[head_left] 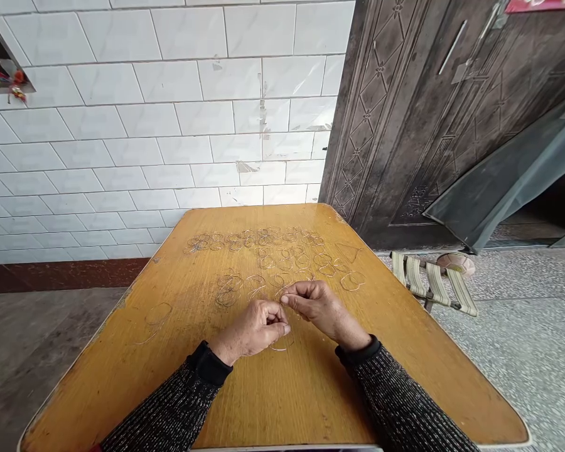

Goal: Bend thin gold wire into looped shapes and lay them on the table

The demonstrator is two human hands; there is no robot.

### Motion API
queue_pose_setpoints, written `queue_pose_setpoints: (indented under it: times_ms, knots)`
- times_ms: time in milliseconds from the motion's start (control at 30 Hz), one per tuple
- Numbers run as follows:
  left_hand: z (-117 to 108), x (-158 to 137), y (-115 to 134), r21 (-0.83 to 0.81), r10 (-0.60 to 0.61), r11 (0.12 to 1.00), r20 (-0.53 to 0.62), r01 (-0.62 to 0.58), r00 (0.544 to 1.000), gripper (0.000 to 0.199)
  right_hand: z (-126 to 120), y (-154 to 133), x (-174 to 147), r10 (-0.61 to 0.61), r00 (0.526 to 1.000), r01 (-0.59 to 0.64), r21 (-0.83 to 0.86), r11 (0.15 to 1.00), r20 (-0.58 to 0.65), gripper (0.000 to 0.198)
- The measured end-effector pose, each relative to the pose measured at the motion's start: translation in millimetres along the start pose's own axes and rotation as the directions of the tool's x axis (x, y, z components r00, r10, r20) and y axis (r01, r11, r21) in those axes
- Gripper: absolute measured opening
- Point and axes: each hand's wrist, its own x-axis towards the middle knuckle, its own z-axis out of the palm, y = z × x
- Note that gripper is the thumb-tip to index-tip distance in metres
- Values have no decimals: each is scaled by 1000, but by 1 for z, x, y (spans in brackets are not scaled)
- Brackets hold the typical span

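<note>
Over the middle of the wooden table (282, 402), my left hand (258, 329) is closed in a pinch on a thin wire (283, 344), whose loop shows just below the fingers. My right hand (317, 306) also pinches, thumb against forefinger, at the upper part of what looks like the same wire. The two hands are close together, fingertips almost meeting. Past them lie several thin wire loops (228, 289) in loose rows. A denser row of wire loops (263, 237) stretches across the far part of the table. One separate wire loop (159, 314) rests left of my left hand.
A white tiled wall (179, 119) stands behind the table's far edge. To the right are a dark carved door (395, 125), a grey curtain (503, 176) and a folding stool (433, 282) with striped straps on the speckled floor.
</note>
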Motion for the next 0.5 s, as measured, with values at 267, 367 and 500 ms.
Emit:
queue_pose_setpoints:
  times_ms: [267,367,500]
  knots:
    - [0,0,-3,-286,-112,947,129,145,985,14,1,-1,2,43,999,-41,54,998,-28,30]
    - [-5,1,-6,-473,-97,873,64,116,993,20,0,-5,2,1,995,8,87,996,-100,33]
    - [-11,4,-9,-517,-82,856,-166,-16,983,24,-1,-4,1,-24,994,30,60,998,-106,36]
